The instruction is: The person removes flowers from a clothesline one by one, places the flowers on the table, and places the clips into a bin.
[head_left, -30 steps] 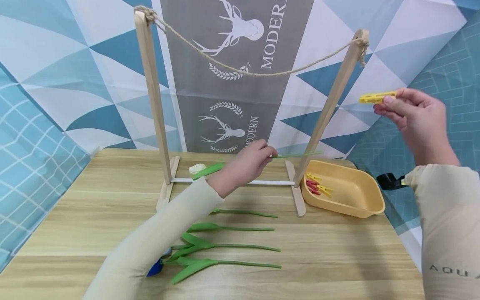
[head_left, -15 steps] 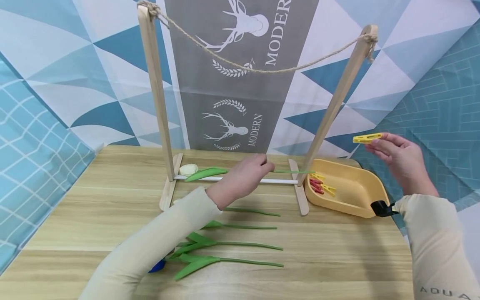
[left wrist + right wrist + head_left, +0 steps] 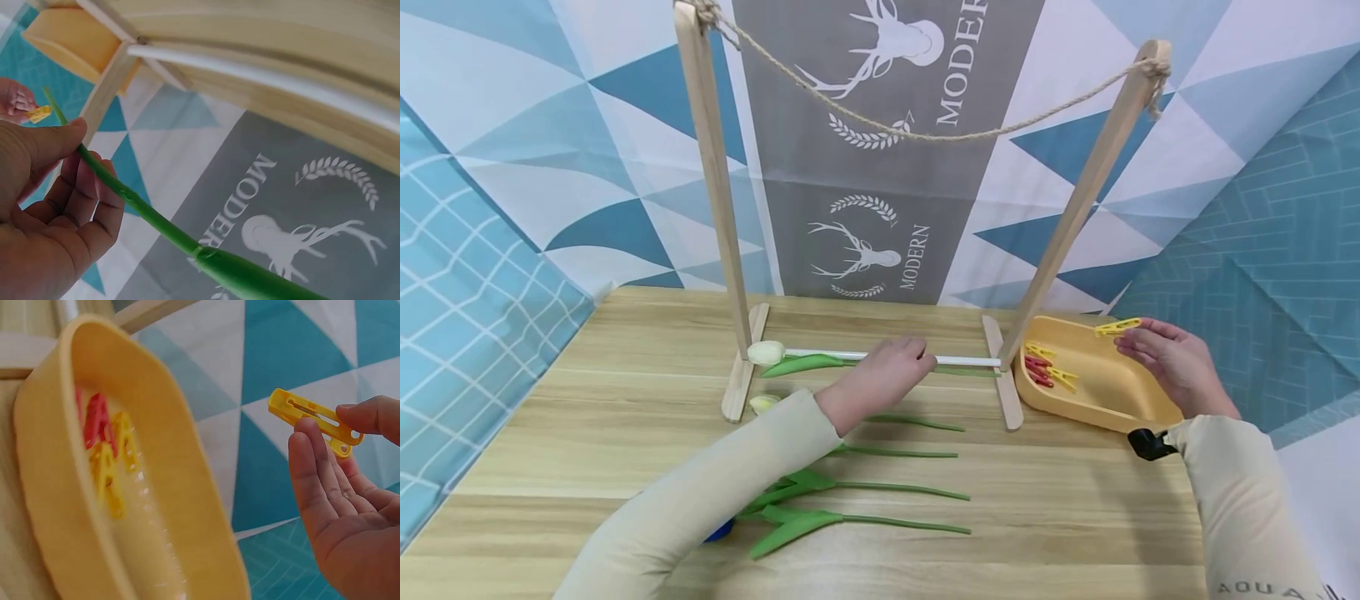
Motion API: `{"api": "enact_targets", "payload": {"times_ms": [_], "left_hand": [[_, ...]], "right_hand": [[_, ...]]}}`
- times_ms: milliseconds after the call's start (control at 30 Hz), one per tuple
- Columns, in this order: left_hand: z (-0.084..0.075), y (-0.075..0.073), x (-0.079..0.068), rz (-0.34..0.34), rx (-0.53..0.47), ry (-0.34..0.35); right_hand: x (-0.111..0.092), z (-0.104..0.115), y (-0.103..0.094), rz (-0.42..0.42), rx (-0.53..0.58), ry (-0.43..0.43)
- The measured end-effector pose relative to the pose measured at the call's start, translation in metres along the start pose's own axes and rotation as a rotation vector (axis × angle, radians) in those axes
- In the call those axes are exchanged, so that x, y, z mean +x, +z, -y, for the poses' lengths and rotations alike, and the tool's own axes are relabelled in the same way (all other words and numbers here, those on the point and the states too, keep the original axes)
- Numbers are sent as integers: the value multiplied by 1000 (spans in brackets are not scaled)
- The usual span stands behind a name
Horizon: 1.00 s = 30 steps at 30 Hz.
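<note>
My left hand pinches the green stem of a white artificial tulip between thumb and fingers. The flower lies level across the stand's white crossbar in the head view; its stem runs past my fingers in the left wrist view. My right hand holds a yellow clothespin by its handle end, thumb against fingers. It hovers over the far right rim of an orange-yellow basin. Inside the basin lie red clothespins and yellow clothespins.
A twine rope sags between the stand's wooden left post and right post. Several more tulips lie in a row on the table, one with a green stem; my left sleeve covers some blooms. A patterned backdrop stands behind.
My left hand and the tulip have come down in front of the stand toward the crossbar. My right hand has moved down and left with the clothespin, to the basin. Both grips stay.
</note>
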State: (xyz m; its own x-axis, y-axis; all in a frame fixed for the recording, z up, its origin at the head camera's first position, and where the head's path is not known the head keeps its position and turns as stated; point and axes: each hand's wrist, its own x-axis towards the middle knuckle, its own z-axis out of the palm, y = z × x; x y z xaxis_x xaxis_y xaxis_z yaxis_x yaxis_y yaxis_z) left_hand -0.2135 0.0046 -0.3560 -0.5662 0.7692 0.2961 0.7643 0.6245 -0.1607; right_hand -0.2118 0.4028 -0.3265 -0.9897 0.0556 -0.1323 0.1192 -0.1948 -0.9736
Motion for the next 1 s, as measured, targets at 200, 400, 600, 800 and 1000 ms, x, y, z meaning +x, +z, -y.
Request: {"api": "enact_targets", "payload": {"times_ms": [200,400,600,800,1000], "left_hand": [[0,11,-4,67,-13,-44],[1,17,-4,145,-70,-90],[3,25,-5,186,-91,-114],[5,34,-4,198,-71,-118],[6,45,-1,213,-51,-116]], "right_hand": [[5,-13,-7,-6,34,55],[9,-23,-14,0,12,103],[13,-31,-15,-4,16,130],[19,-39,-17,-18,-37,135],[25,-48,-18,-12,-66,163]]}}
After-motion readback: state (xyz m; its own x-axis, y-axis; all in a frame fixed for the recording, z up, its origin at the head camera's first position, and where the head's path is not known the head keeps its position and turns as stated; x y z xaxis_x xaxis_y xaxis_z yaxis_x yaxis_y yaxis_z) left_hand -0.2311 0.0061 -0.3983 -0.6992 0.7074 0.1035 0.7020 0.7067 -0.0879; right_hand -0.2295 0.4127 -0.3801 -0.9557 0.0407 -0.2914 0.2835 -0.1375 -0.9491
